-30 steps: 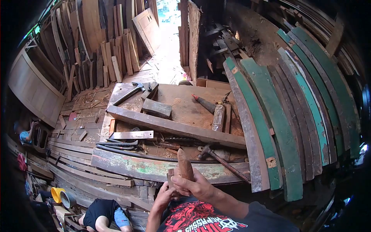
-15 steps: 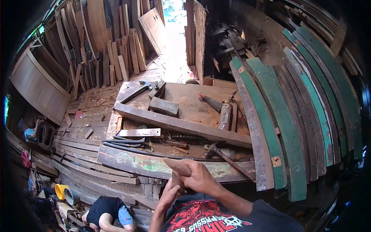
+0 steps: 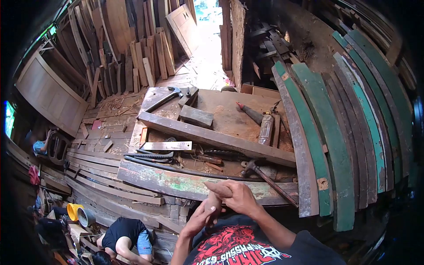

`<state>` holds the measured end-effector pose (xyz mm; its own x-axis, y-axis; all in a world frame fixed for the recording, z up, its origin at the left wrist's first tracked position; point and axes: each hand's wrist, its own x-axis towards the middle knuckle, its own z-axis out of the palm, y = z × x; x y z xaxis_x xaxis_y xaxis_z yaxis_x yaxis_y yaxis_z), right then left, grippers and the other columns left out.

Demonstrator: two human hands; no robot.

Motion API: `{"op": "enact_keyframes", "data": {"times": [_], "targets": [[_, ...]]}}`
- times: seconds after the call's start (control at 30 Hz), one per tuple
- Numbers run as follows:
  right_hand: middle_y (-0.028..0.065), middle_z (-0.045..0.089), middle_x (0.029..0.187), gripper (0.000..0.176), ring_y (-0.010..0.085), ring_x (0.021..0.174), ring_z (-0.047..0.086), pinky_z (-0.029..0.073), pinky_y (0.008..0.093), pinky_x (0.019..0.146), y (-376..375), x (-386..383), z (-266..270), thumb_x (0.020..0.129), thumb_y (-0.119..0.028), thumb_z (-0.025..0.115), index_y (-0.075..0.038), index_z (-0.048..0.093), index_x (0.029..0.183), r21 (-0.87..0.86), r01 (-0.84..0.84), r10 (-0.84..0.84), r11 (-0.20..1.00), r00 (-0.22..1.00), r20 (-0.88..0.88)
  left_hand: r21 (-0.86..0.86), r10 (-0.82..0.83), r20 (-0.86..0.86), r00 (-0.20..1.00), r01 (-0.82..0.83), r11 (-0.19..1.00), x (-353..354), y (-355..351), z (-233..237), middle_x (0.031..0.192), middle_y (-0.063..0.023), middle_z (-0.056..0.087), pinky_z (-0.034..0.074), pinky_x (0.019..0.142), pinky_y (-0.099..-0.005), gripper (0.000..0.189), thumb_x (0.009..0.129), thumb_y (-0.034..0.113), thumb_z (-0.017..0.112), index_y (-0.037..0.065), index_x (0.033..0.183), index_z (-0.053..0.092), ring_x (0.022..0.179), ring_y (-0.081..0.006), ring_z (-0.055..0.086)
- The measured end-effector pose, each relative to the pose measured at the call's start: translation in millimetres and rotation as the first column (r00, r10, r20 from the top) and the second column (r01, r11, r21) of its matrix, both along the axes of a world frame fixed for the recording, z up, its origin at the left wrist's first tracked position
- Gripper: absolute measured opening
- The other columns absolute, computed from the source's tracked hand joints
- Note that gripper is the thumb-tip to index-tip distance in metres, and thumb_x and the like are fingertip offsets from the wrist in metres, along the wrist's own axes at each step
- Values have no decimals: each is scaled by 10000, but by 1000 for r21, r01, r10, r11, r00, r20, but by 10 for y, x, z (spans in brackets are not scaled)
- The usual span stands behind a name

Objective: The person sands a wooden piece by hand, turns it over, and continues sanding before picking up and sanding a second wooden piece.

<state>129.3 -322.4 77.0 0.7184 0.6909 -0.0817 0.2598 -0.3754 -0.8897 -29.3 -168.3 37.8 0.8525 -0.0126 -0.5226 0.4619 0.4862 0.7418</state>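
Note:
Close in front of my chest, both hands are together. My right hand (image 3: pixel 243 199) is closed round a brown, wood-coloured piece (image 3: pixel 218 189) whose tapered end points left. Just below it, my left hand (image 3: pixel 198 219) wraps its fingers round a short brown piece (image 3: pixel 213 203) that stands up against the first one. I cannot tell whether the two are one object. Beyond the hands lies a long board (image 3: pixel 163 181) with worn green paint along the bench's near edge. A hammer (image 3: pixel 269 180) with a wooden handle rests across that board, right of my right hand.
The workbench (image 3: pixel 225 99) carries a long beam (image 3: pixel 212 136), a claw hammer (image 3: pixel 164 100), a try square (image 3: pixel 168 145), a wood block (image 3: pixel 196 116) and a bottle (image 3: pixel 266 129). Green-painted boards (image 3: pixel 322 123) lie at right. A person (image 3: pixel 126 238) bends low at lower left; another person (image 3: pixel 40 145) is farther back.
Both hands have shifted slightly right in view, as has the whole scene. The brown piece in my right hand has turned, and more of the piece in my left hand shows.

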Motion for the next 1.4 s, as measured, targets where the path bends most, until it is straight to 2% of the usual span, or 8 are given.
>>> {"op": "enact_keyframes", "data": {"times": [0.17, 0.3, 0.7, 0.8, 0.97, 1.17, 1.33, 1.4], "targets": [[192, 736, 1120, 336, 345, 1051, 725, 553, 417, 929, 14, -5, -138, 876, -170, 818, 3, 746, 1155, 204, 50, -66, 978, 995, 75, 43, -25, 31, 999, 24, 999, 43, 30, 58, 1142, -99, 765, 487, 583, -217, 508, 1108, 369, 592, 80, 1501, 447, 732, -70, 639], [189, 719, 1101, 329, 344, 1018, 710, 546, 415, 912, 47, -49, -242, 903, -208, 828, 17, 732, 1123, 168, 111, -120, 979, 992, 45, 220, 57, 99, 993, -78, 972, 34, -6, -25, 1045, -64, 766, 444, 555, -201, 470, 1090, 338, 635, 58, 1442, 496, 693, -37, 583], [109, 702, 925, 324, 142, 885, 628, 532, 352, 820, 17, -75, -168, 937, -265, 834, 1, 707, 1071, 96, 152, -133, 984, 975, -178, 139, 298, 5, 954, -296, 945, 71, -49, 198, 851, 5, 673, 325, 481, -202, 397, 1112, 442, 536, 85, 1280, 574, 589, -45, 483], [96, 709, 929, 347, 135, 894, 630, 532, 352, 828, 20, -22, -200, 919, -281, 849, -1, 705, 1066, 128, 164, -136, 978, 970, -202, 199, 207, 46, 977, -212, 957, 18, -3, 80, 898, -12, 683, 338, 488, -213, 429, 1117, 467, 511, 76, 1278, 584, 630, -47, 513], [83, 716, 1018, 449, 151, 981, 651, 528, 337, 907, 58, -3, -505, 896, -317, 874, 23, 684, 1119, 259, 231, -137, 938, 933, -333, 203, 279, 136, 951, -302, 931, 109, -147, 169, 1137, -81, 726, 511, 744, -229, 430, 1134, 347, 538, 30, 1425, 526, 961, -115, 705], [55, 708, 1091, 432, 151, 1053, 645, 511, 324, 972, 24, 6, -203, 915, -265, 864, 22, 689, 1187, 296, 330, -87, 896, 786, -612, 145, 103, 87, 991, -115, 983, 111, -45, 63, 1105, -45, 746, 420, 582, -202, 413, 1142, 327, 522, 49, 1448, 530, 711, -35, 586], [-53, 641, 877, 380, 20, 605, 470, 340, 213, 518, 14, -3, -166, 952, -229, 827, -13, 675, 1225, 332, 319, -46, 888, 779, -625, 126, 68, 69, 995, -76, 989, 112, -47, -8, 1006, -19, 735, 343, 502, -201, 390, 1144, 340, 515, 57, 1410, 550, 598, -16, 468], [-43, 659, 911, 354, 36, 677, 533, 420, 222, 582, 1, -3, -197, 959, -217, 819, -11, 688, 1215, 305, 312, -69, 900, 791, -608, 128, 61, 52, 997, -67, 990, 122, -84, 46, 973, -17, 725, 342, 494, -205, 377, 1141, 354, 519, 58, 1371, 560, 588, -22, 464]]}}
